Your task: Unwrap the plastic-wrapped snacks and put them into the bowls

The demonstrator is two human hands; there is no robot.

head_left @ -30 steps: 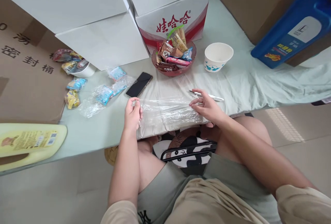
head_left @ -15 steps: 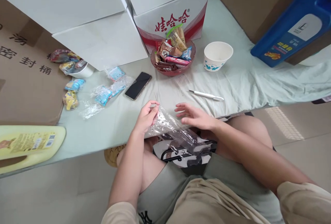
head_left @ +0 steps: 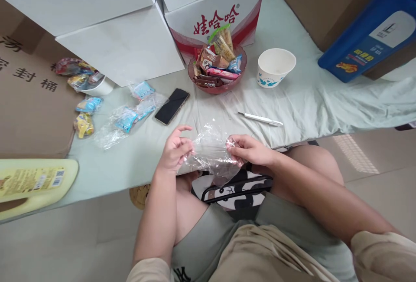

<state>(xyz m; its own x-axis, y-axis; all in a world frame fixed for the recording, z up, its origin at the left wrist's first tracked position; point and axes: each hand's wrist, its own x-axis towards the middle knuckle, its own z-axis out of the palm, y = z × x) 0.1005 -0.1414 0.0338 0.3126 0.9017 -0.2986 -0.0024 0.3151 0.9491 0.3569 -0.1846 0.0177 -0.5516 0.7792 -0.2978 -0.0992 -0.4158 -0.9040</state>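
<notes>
One clear film (head_left: 212, 154), pinched by left hand (head_left: 177, 151) and right hand (head_left: 249, 148), overhangs table edge (head_left: 113, 190); pen (head_left: 261, 119) lies apart.

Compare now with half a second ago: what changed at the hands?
The right hand, open and apart before, has closed on the clear plastic and sits slightly nearer the body. The plastic, which trailed from the left hand over the table edge, is now lifted and spread between both hands. The left hand still pinches it. Pen, phone, snack bowl and paper cup stayed put.
</notes>
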